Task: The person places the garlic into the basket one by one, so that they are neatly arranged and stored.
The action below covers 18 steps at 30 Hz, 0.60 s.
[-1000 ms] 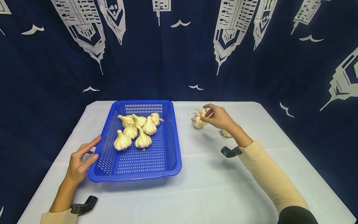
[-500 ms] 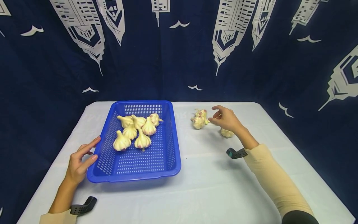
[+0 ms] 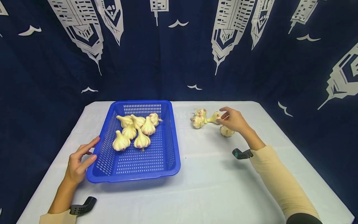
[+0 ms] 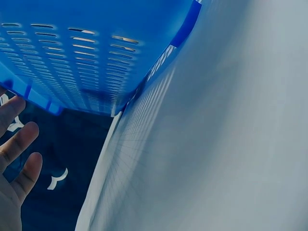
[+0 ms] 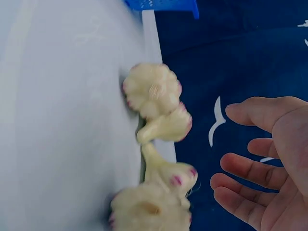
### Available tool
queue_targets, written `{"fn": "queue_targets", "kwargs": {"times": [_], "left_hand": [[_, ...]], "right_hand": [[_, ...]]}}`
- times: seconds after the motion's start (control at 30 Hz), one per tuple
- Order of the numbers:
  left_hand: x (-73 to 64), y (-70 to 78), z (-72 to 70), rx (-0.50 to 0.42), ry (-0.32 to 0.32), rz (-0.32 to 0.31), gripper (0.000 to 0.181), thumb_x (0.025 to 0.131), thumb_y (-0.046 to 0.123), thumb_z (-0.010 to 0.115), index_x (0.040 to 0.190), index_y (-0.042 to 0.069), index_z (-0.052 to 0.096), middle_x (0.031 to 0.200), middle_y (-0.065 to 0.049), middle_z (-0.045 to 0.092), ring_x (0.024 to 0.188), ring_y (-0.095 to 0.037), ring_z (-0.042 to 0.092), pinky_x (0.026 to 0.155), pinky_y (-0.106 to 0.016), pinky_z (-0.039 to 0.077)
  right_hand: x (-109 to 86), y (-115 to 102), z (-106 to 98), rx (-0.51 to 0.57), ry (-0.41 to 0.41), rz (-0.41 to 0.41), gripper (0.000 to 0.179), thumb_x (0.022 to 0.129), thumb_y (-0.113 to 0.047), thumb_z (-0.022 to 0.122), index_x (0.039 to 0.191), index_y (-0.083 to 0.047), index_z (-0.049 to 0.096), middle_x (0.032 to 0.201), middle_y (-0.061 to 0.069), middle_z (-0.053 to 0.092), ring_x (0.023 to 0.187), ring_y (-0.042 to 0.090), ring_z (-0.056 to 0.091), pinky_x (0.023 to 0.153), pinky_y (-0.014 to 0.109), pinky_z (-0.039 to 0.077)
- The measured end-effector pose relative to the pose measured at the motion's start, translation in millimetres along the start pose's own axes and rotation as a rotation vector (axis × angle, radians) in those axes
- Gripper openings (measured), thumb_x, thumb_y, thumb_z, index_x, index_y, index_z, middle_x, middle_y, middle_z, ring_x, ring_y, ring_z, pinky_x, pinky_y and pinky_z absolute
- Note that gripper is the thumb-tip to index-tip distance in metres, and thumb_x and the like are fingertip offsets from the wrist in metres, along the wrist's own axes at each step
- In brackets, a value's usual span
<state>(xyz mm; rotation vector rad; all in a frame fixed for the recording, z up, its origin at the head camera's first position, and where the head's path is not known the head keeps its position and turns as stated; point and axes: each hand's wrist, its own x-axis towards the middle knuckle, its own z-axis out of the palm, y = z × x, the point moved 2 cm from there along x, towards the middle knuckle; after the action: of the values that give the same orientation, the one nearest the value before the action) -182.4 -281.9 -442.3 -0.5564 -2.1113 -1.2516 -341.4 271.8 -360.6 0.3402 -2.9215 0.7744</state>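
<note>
My left hand (image 3: 78,162) lies at the left side of a blue perforated plastic basket (image 3: 169,174), its fingertips and thumb touching the rim. In the left wrist view its fingers (image 4: 30,137) are spread beside the basket's outer wall. Several garlic bulbs (image 3: 121,142) are inside the basket. My right hand (image 3: 234,120) hovers over the table's right half with fingers loosely bent and nothing held. Just by its fingertips is a garlic bulb (image 3: 214,117), and another bulb (image 3: 227,131) sits below the hand. Slightly left lie two touching bulbs (image 3: 198,121). The right wrist view shows the loose bulbs (image 5: 153,89) apart from the fingers.
A white cloth (image 3: 195,186) covers the table. Behind it and at the sides hangs a dark blue curtain (image 3: 179,56) with white building prints. Each wrist carries a black strap mount (image 3: 242,154).
My right hand has moved right, away from the two touching garlic bulbs, and another bulb now shows beside them. The left hand, basket and bulbs in it stay as they were.
</note>
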Motion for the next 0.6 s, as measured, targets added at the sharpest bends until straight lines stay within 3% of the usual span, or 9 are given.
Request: {"fn": "queue_targets", "kwargs": {"times": [0.17, 0.4, 0.6], "left_hand": [[0.4, 1.2, 0.6, -0.007, 0.008, 0.029, 0.053, 0.079, -0.005, 0.052, 0.131, -0.008, 0.058, 0.138, 0.004, 0.059, 0.105, -0.003, 0.054, 0.082, -0.017, 0.039], [1.0, 2.1, 1.0, -0.026, 0.021, 0.017, 0.054, 0.077, -0.007, 0.053, 0.131, -0.007, 0.059, 0.136, 0.005, 0.060, 0.104, -0.005, 0.055, 0.082, -0.017, 0.040], [0.1, -1.8, 3.6, -0.032, 0.058, 0.063, 0.054, 0.075, -0.009, 0.052, 0.129, -0.009, 0.059, 0.134, -0.005, 0.062, 0.102, -0.006, 0.055, 0.081, -0.016, 0.040]], "right_hand": [[-1.8, 13, 1, -0.034, -0.003, 0.055, 0.059, 0.091, -0.026, 0.069, 0.137, 0.006, 0.049, 0.108, 0.025, 0.065, 0.094, 0.037, 0.064, 0.077, 0.046, 0.053], [-1.9, 28, 4, -0.059, 0.017, 0.130, 0.057, 0.091, -0.026, 0.067, 0.133, 0.008, 0.051, 0.108, 0.028, 0.064, 0.091, 0.037, 0.062, 0.075, 0.046, 0.051], [-3.2, 38, 9, -0.073, 0.040, 0.209, 0.057, 0.092, -0.033, 0.064, 0.130, 0.008, 0.052, 0.108, 0.028, 0.064, 0.091, 0.038, 0.062, 0.075, 0.046, 0.051]]}}
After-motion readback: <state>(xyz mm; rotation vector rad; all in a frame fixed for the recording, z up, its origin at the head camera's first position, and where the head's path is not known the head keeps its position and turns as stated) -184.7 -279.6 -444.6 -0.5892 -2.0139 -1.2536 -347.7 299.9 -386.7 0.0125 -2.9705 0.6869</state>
